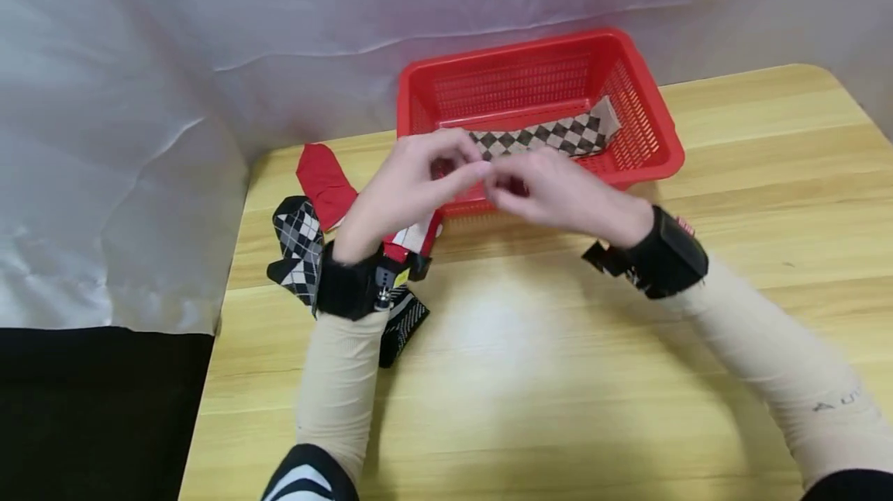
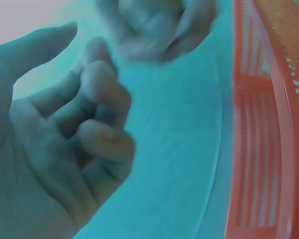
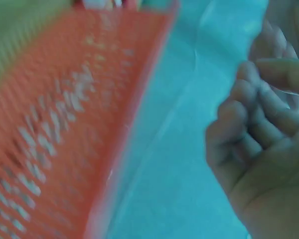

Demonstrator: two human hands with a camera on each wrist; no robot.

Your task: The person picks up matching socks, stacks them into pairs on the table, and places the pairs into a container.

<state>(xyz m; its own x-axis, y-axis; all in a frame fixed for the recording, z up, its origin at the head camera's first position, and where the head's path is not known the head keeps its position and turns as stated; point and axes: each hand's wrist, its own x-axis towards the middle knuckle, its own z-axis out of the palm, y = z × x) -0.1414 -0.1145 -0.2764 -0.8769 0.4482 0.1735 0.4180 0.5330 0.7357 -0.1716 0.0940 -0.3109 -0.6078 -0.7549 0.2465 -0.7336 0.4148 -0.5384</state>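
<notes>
Both bare hands hover just in front of a red plastic basket (image 1: 516, 90), fingertips close together. My left hand (image 1: 412, 187) has loosely bent fingers, and its thumb stands apart from them in the left wrist view. My right hand (image 1: 568, 195) is also loosely curled, thumb near the fingertips, with nothing visible in its grasp. Inside the basket lies a beige and brown argyle sock (image 1: 568, 134), partly hidden by the hands. Beside and behind the left wrist lie a red sock (image 1: 324, 181), a black and white argyle sock (image 1: 300, 233) and a dark patterned sock (image 1: 405, 328).
The basket stands at the back of a light wooden table (image 1: 502, 400), against a pale hanging cloth (image 1: 314, 36). A red and white fabric piece (image 1: 416, 237) shows between the left wrist and the basket. The table's left edge borders a dark area.
</notes>
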